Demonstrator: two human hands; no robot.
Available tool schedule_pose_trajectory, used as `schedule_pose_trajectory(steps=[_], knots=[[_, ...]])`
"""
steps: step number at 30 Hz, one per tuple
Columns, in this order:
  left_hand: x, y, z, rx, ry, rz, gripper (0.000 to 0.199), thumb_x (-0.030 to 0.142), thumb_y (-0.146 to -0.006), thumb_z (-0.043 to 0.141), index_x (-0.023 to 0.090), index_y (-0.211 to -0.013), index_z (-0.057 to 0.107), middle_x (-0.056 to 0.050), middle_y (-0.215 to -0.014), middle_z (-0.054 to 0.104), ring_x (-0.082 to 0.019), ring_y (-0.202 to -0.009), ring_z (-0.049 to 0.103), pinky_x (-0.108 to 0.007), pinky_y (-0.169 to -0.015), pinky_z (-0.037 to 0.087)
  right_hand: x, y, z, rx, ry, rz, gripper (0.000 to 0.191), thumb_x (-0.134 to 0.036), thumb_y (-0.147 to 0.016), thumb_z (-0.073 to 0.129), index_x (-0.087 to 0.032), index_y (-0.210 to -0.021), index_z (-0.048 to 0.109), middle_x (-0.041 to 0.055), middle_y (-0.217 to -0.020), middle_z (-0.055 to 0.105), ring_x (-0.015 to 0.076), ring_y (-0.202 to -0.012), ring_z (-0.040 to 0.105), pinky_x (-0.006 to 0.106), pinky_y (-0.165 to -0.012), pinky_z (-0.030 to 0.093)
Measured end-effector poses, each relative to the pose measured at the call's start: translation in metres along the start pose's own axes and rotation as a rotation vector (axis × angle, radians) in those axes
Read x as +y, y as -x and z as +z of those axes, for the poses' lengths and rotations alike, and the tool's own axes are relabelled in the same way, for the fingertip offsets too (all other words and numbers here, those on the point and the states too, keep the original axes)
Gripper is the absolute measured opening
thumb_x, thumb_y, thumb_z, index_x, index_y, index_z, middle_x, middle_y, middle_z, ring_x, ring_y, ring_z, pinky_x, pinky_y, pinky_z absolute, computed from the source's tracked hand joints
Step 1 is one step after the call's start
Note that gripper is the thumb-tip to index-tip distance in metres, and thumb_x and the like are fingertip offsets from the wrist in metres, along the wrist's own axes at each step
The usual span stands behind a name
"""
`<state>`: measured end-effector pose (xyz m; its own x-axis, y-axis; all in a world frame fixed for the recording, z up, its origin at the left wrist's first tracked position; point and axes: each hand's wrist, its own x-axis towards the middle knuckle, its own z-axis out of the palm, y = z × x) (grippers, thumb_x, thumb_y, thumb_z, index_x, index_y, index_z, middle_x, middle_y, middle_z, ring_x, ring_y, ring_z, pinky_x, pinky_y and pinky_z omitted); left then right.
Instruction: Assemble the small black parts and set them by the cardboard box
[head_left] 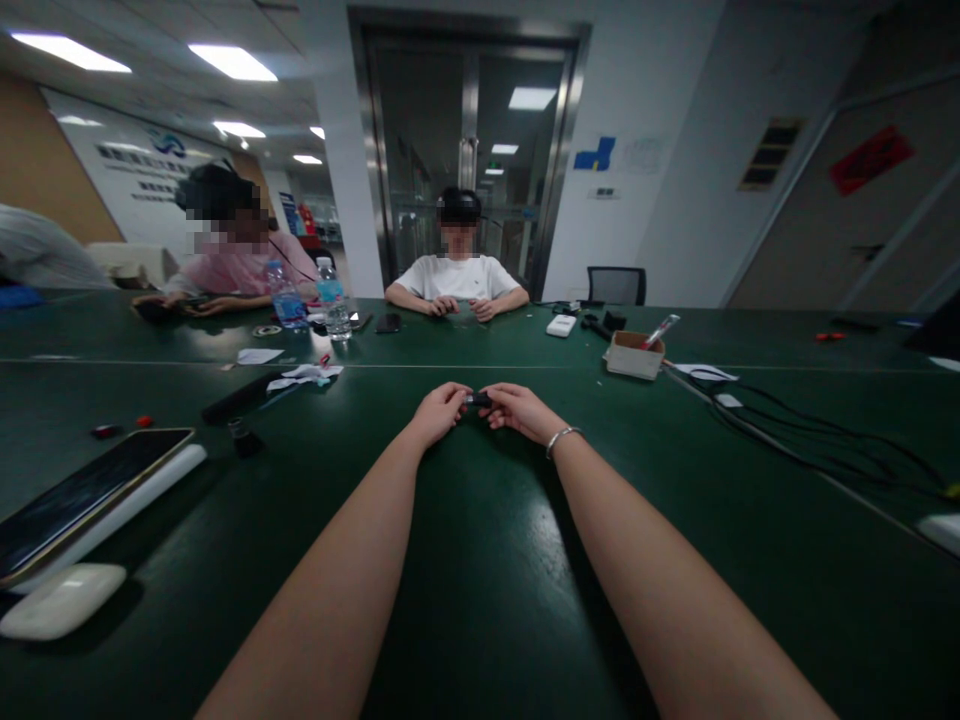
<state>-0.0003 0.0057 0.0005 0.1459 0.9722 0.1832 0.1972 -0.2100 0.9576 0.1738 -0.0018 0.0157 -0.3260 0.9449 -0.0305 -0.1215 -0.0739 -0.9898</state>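
Observation:
A small black object point(478, 399) with a lighter left end is held between my two hands, just above or on the green table point(465, 560). It is too small for me to tell its kind. My left hand point(441, 412) pinches its left end with thumb and fingers. At the other end, the closed fingers of my right hand point(521, 410) grip it too. A silver bracelet point(562, 440) circles my right wrist. My fingers cover both ends of the object.
To the left lie a phone point(97, 500), a white rounded case point(64, 600), a small black item point(244, 437) and crumpled paper point(304, 377). Water bottles point(334, 305) stand farther back. A small box point(634, 356) and black cables point(817, 425) are rightward. A person point(457, 275) sits opposite.

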Motion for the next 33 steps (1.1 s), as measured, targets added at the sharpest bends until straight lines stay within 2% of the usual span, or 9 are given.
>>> schedule_pose_trajectory(steps=[3, 6, 10, 13, 15, 20, 24, 28, 33], knots=[[0.0019, 0.0003, 0.0003, -0.004, 0.03, -0.051, 0.021, 0.024, -0.084, 0.049, 0.013, -0.097, 0.062, -0.003, -0.07, 0.06, -0.007, -0.051, 0.049, -0.016, -0.045, 0.036, -0.0003, 0.0003, 0.0001, 0.006, 0.002, 0.003, 0.011, -0.014, -0.092, 0.049, -0.01, -0.097, 0.058, 0.0059, -0.062, 0.065, 0.0083, -0.045, 0.058, 0.018, -0.048, 0.052], [0.0043, 0.0012, 0.0003, -0.022, 0.035, -0.077, 0.028, 0.028, -0.089, 0.041, 0.011, -0.097, 0.062, -0.001, -0.058, 0.055, -0.007, -0.045, 0.044, -0.017, -0.041, 0.032, -0.0003, 0.0004, 0.0002, -0.006, 0.004, 0.002, 0.012, -0.014, -0.092, 0.048, -0.01, -0.097, 0.058, 0.0058, -0.062, 0.065, 0.0083, -0.046, 0.058, 0.019, -0.048, 0.052], [0.0067, 0.0024, 0.0005, -0.016, 0.037, -0.066, 0.02, 0.02, -0.083, 0.05, 0.012, -0.098, 0.062, 0.0, -0.063, 0.057, -0.006, -0.048, 0.047, -0.016, -0.044, 0.034, 0.0002, -0.0002, 0.0002, -0.004, -0.003, -0.004, 0.011, -0.014, -0.092, 0.049, -0.01, -0.097, 0.058, 0.0056, -0.062, 0.065, 0.0082, -0.045, 0.057, 0.019, -0.048, 0.052], [0.0067, 0.002, 0.0008, -0.034, 0.055, -0.094, 0.022, 0.02, -0.085, 0.046, 0.011, -0.098, 0.061, -0.001, -0.062, 0.059, -0.007, -0.048, 0.048, -0.017, -0.044, 0.034, 0.0007, -0.0005, -0.0002, -0.006, -0.001, -0.003, 0.011, -0.015, -0.091, 0.051, -0.01, -0.097, 0.059, 0.0054, -0.062, 0.065, 0.008, -0.045, 0.057, 0.019, -0.048, 0.052], [0.006, 0.0014, 0.0009, -0.041, 0.054, -0.081, 0.024, 0.022, -0.088, 0.042, 0.01, -0.098, 0.06, -0.001, -0.058, 0.057, -0.007, -0.047, 0.047, -0.017, -0.044, 0.033, 0.0009, -0.0006, -0.0005, -0.014, 0.0, -0.005, 0.012, -0.015, -0.091, 0.051, -0.01, -0.098, 0.059, 0.0053, -0.063, 0.065, 0.0079, -0.046, 0.057, 0.019, -0.048, 0.052], [0.0054, 0.0008, 0.0002, -0.03, 0.046, -0.074, 0.022, 0.02, -0.084, 0.049, 0.01, -0.099, 0.061, -0.002, -0.065, 0.06, -0.007, -0.051, 0.05, -0.017, -0.045, 0.035, 0.0014, -0.0014, -0.0013, -0.02, -0.006, -0.01, 0.011, -0.015, -0.091, 0.052, -0.011, -0.098, 0.059, 0.005, -0.063, 0.066, 0.0077, -0.046, 0.057, 0.019, -0.048, 0.052], [0.004, -0.0003, -0.0005, -0.051, 0.02, -0.065, 0.027, 0.025, -0.087, 0.045, 0.009, -0.1, 0.061, -0.001, -0.058, 0.057, -0.007, -0.047, 0.046, -0.017, -0.043, 0.032, 0.0015, -0.0019, -0.0012, -0.013, -0.004, -0.006, 0.012, -0.014, -0.091, 0.05, -0.011, -0.098, 0.059, 0.0049, -0.064, 0.066, 0.0076, -0.045, 0.057, 0.019, -0.048, 0.053], [0.0008, -0.0016, -0.0004, -0.02, 0.029, -0.045, 0.023, 0.021, -0.082, 0.052, 0.01, -0.099, 0.062, -0.002, -0.068, 0.061, -0.007, -0.053, 0.05, -0.017, -0.046, 0.035, 0.0019, -0.0018, -0.0012, -0.006, 0.0, -0.012, 0.013, -0.013, -0.092, 0.049, -0.011, -0.099, 0.059, 0.0051, -0.065, 0.066, 0.0075, -0.046, 0.057, 0.019, -0.049, 0.053], [0.0007, -0.001, -0.0008, -0.042, 0.027, -0.034, 0.025, 0.025, -0.084, 0.049, 0.011, -0.099, 0.063, -0.001, -0.061, 0.058, -0.007, -0.05, 0.048, -0.017, -0.045, 0.034, 0.0017, -0.0013, -0.0012, -0.017, 0.003, -0.016, 0.012, -0.013, -0.091, 0.05, -0.011, -0.099, 0.059, 0.0051, -0.065, 0.066, 0.0075, -0.046, 0.057, 0.019, -0.049, 0.053]])
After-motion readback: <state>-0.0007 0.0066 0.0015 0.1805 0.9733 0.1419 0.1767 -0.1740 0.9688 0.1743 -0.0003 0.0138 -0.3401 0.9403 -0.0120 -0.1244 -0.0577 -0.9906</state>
